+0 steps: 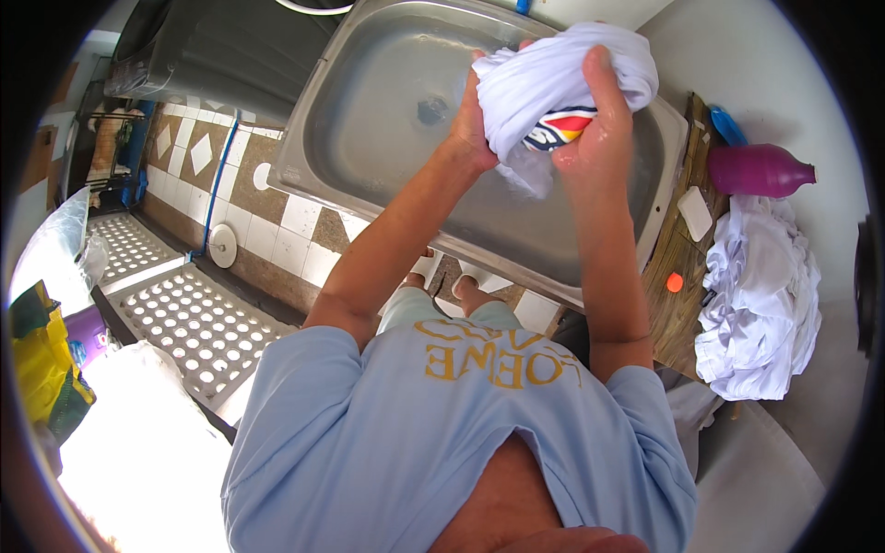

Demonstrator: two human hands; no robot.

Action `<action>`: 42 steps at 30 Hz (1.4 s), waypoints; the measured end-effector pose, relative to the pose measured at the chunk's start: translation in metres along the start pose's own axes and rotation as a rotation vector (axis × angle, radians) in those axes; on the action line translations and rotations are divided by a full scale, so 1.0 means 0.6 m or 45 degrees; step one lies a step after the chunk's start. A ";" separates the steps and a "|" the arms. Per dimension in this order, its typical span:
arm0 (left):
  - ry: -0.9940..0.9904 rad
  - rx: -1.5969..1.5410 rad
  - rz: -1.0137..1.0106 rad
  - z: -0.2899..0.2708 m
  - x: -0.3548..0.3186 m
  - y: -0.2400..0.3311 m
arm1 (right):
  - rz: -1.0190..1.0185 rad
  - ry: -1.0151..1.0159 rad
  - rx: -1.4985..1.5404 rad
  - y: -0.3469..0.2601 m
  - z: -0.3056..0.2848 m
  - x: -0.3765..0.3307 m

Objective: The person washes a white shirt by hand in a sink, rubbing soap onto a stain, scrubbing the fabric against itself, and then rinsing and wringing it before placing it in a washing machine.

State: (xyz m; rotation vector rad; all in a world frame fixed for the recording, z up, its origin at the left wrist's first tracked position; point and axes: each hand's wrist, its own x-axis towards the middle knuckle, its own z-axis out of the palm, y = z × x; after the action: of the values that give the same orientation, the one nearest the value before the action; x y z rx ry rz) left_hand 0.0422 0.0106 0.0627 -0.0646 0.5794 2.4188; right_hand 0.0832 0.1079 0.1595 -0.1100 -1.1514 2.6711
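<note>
A bunched, wet-looking white garment [562,78] is held up over the far right part of a metal sink [387,101]. Part of a red, yellow and dark blue print shows on its folds. My left hand [472,120] grips the bundle from its left side, with some fingers hidden behind the cloth. On the other side, my right hand [604,124] is closed around the cloth next to the print, thumb pointing up. A loose end of fabric hangs down between my hands, above the basin. The sink's drain shows to the left of my left hand.
Right of the sink, a wooden board [678,263] bears a pale flat block [694,214] and an orange cap [675,282]. Beside it are a purple bottle [756,170] and a pile of white clothes [761,295]. A perforated grey rack [198,318] stands at left.
</note>
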 end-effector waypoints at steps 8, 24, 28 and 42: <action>0.314 0.128 -0.067 0.001 0.017 -0.012 | 0.003 0.524 -0.190 0.019 -0.218 0.028; 0.528 0.018 -0.146 -0.045 -0.066 -0.066 | 0.215 0.309 0.078 0.083 -0.199 -0.020; 0.356 0.016 -0.114 -0.033 -0.056 -0.057 | 0.178 0.298 0.048 0.096 -0.183 -0.035; 0.347 0.185 -0.025 0.004 -0.045 -0.040 | 0.520 -0.318 0.652 0.116 -0.205 -0.010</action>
State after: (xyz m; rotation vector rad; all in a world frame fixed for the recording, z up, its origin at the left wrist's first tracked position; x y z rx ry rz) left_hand 0.0782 0.0129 0.0606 -0.3401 0.8715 2.3578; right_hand 0.0962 0.1475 0.0242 0.0900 -0.4977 3.3300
